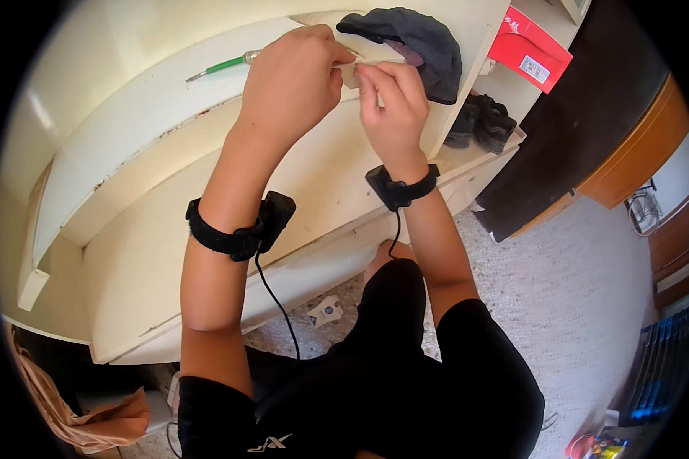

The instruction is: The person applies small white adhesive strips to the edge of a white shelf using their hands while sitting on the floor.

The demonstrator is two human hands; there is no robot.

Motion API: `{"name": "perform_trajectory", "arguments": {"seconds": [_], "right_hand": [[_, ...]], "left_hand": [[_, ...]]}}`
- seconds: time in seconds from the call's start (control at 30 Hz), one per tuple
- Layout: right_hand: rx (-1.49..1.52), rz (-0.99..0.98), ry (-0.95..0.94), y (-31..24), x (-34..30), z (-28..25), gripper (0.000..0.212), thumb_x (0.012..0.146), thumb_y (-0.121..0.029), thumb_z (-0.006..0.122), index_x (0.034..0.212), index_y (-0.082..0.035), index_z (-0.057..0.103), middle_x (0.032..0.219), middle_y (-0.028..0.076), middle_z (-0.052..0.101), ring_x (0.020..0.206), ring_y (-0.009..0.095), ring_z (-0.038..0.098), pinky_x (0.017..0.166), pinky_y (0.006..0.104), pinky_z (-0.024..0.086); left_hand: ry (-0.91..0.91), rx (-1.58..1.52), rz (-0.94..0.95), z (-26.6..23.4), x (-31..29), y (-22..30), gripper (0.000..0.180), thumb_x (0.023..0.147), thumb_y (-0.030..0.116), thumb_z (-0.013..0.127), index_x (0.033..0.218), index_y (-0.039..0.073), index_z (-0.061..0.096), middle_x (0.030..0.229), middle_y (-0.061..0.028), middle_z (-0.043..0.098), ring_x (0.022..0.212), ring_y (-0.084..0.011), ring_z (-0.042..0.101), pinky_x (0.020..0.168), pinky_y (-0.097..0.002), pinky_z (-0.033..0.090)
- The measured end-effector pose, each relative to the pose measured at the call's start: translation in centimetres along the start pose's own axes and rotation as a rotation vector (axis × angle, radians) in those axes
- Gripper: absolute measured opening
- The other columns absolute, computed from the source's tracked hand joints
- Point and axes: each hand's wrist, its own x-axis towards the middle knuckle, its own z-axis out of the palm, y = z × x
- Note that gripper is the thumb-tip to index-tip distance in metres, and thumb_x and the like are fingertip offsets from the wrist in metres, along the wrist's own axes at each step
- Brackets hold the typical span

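Between fingers point(390, 86), pale piece point(350, 76) (mostly hidden)

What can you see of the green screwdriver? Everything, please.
The screwdriver is slim and straight, with a green sleeve along its shaft and a short bare grey tip that looks metal. The handle looks like clear plastic where it begins; the rest is hidden behind the left hand, so whether they touch can't be told. It lies on the white shelf, tip toward the picture's left and slightly down. No damage is discernible at this size.
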Motion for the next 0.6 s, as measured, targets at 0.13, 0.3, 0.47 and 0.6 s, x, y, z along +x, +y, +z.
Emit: {"name": "perform_trajectory", "arguments": {"seconds": [0.13, 0.3, 0.47, 0.6], "right_hand": [[0.021, 0.074, -0.042, -0.3, -0.8, 1.1, 0.022, 0.082, 0.008, 0.075, 0.1, 0.0, 0.066, 0.098, 0.012, 0.062, 0.081, 0.031, 0.063, 0.07, 0.0374, 0.054], [0.104, 0.115, -0.041, -1.1, -0.9, 0.5, 0.017, 0.09, 0.008, 0.071, 0.104, 0.001, 0.064, 0.1, 0.012, 0.062, 0.079, 0.026, 0.064, 0.066, 0.0341, 0.054], [0.093, 0.229, 0.082, -2.3, -0.8, 1.0, 0.014, 0.086, 0.006, 0.08, 0.098, 0.0, 0.074, 0.098, 0.01, 0.067, 0.077, 0.02, 0.066, 0.063, 0.0302, 0.054], [0.005, 0.25, 0.141, -2.9, -0.7, 2.0, 0.016, 0.083, 0.005, 0.083, 0.094, 0.0, 0.075, 0.095, 0.009, 0.067, 0.074, 0.018, 0.065, 0.063, 0.0303, 0.053]], "left_hand": [[-0.014, -0.027, 0.007, -0.3, -0.3, -0.2, 0.028, 0.081, -0.002, 0.068, 0.105, 0.005, 0.082, 0.089, -0.0094, 0.067, 0.083, -0.0312, 0.066, 0.074, -0.0417, 0.054], [-0.022, -0.078, -0.051, -0.7, -0.2, 0.4, 0.028, 0.077, -0.002, 0.065, 0.097, 0.004, 0.082, 0.093, -0.0124, 0.071, 0.088, -0.0344, 0.07, 0.075, -0.0435, 0.057], [-0.052, -0.115, -0.086, -0.7, -0.2, 0.1, 0.026, 0.078, 0.003, 0.067, 0.099, 0.003, 0.083, 0.095, -0.0139, 0.072, 0.09, -0.0349, 0.071, 0.078, -0.0438, 0.057], [-0.02, -0.127, -0.066, -1.0, -0.2, 0.5, 0.033, 0.076, 0.003, 0.064, 0.105, 0.002, 0.081, 0.09, -0.0115, 0.069, 0.077, -0.0317, 0.067, 0.071, -0.0397, 0.055]]}}
